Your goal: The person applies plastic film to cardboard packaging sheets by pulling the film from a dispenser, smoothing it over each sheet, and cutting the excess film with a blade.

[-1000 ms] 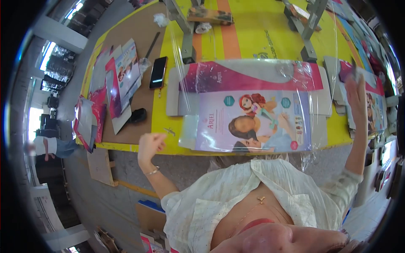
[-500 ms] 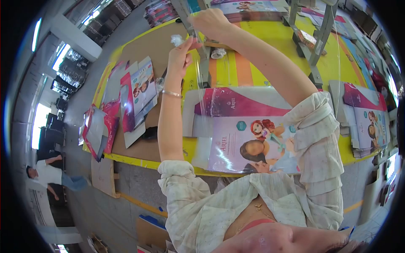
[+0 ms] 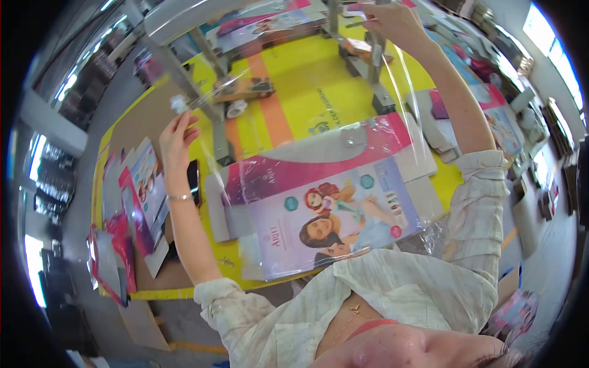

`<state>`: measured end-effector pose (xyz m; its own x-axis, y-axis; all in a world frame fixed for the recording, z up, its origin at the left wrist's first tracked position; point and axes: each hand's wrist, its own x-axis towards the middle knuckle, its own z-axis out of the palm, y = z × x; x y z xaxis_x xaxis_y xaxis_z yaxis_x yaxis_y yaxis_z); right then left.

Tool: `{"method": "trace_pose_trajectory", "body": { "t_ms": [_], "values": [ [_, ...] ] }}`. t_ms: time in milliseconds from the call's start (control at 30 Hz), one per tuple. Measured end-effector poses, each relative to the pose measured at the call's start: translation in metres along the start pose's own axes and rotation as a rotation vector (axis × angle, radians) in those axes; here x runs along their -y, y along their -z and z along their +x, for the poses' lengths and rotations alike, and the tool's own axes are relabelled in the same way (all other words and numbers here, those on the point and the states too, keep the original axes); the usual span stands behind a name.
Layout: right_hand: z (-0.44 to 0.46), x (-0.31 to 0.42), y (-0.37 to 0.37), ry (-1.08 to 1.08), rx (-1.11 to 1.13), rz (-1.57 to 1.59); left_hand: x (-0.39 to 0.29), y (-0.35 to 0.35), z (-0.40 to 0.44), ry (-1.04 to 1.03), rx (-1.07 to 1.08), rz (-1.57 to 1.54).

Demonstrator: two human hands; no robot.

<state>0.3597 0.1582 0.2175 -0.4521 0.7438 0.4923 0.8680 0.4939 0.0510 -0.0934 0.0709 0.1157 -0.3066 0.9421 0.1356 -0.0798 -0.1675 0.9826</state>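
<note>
A clear plastic film stretches over the printed cardboard packaging, which shows a doll, people and the word Ariel. At the film's left edge, beside a metal post, my left hand has its fingers pinched on the film. Out at the far right, my right hand is closed near another metal post. A thin greyish strip sticks out of its fingers; what it is I cannot make out. Film streaks run down from near this hand to the cardboard's right side.
A large film roll hangs over the yellow table. More printed cardboard lies in piles at the left, right and back. A tape roll and a small brown block sit behind the left post.
My right hand has gone from beside my left hand at the left post across to the right. The film now spreads wide over the cardboard. The camera view has turned and shifted.
</note>
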Motion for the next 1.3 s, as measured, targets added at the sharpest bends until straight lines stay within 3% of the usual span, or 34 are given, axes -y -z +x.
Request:
{"method": "trace_pose_trajectory", "body": {
  "t_ms": [133,267,433,700,767,867,933,1000,1033,1067,1100,1133,1300],
  "values": [
    [-0.045,-0.027,0.016,0.032,-0.233,-0.203,-0.003,-0.004,-0.005,0.009,0.018,0.020],
    [-0.059,-0.032,0.016,-0.576,-0.041,0.898,-0.001,0.001,-0.005,-0.011,0.021,0.010],
    [-0.051,-0.033,-0.032,-0.631,0.180,1.313,0.006,0.010,0.000,-0.003,0.040,0.050],
    [-0.064,-0.033,-0.149,-0.673,0.181,1.274,0.090,0.013,0.016,0.124,-0.032,0.238],
    [-0.076,-0.036,-0.180,-0.785,0.328,1.188,0.114,0.010,0.017,0.147,-0.022,0.292],
    [-0.101,-0.026,-0.218,-0.868,0.337,1.021,0.137,-0.002,0.014,0.196,-0.025,0.342],
    [-0.117,-0.015,-0.228,-0.979,0.359,1.068,0.144,-0.006,0.008,0.161,-0.012,0.564],
    [-0.124,-0.016,-0.233,-0.820,0.329,0.775,0.145,-0.008,0.007,0.107,0.034,0.751],
    [-0.131,-0.017,-0.232,-0.833,0.333,0.772,0.146,-0.009,0.003,0.114,0.046,0.752],
    [-0.138,-0.021,-0.230,-0.872,0.144,1.011,0.148,-0.010,-0.002,-0.185,0.027,0.991],
    [-0.148,-0.028,-0.222,-0.904,-0.065,1.231,0.145,-0.014,-0.009,-0.311,0.065,1.095],
    [-0.166,-0.035,-0.211,-0.939,-0.079,1.205,0.142,-0.017,-0.015,-0.445,0.090,1.198],
    [-0.272,-0.061,-0.131,-0.915,-0.214,0.458,0.103,-0.019,-0.074,-0.383,0.311,1.162]
  ]
}}
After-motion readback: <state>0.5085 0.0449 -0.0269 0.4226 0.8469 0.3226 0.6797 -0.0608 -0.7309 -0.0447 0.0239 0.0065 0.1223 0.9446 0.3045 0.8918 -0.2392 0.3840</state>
